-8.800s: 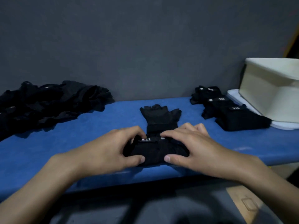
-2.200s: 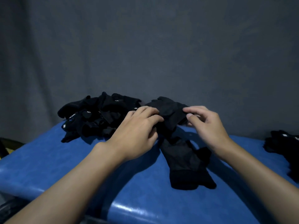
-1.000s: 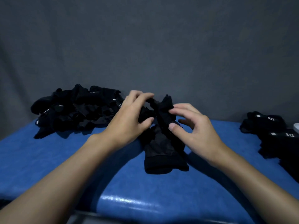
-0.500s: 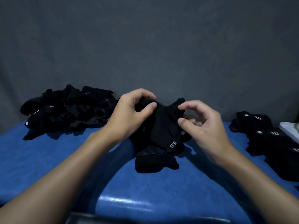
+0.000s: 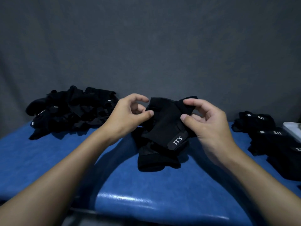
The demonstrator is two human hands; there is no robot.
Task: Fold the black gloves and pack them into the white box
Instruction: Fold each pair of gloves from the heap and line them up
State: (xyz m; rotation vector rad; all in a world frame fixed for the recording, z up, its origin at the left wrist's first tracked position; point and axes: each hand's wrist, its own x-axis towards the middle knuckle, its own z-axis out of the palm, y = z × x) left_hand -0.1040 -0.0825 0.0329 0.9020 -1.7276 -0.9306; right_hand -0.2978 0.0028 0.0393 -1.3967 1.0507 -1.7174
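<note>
padded blue table: glossy front edge at 6 o'clock, open surface either side of centre. loose black glove pile at 10 o'clock; folded stack at 3 o'clock. centre: soft black gloves, cuff on table, pinched by left hand and right hand.

At the right edge, the folded gloves and a white object are cut off.

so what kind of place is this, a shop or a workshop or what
Likely a small packing station, not a home: a blue table, a plain grey backdrop, a loose heap of black gloves at left, folded gloves stacked at right. The left hand and right hand pinch one glove.
</note>
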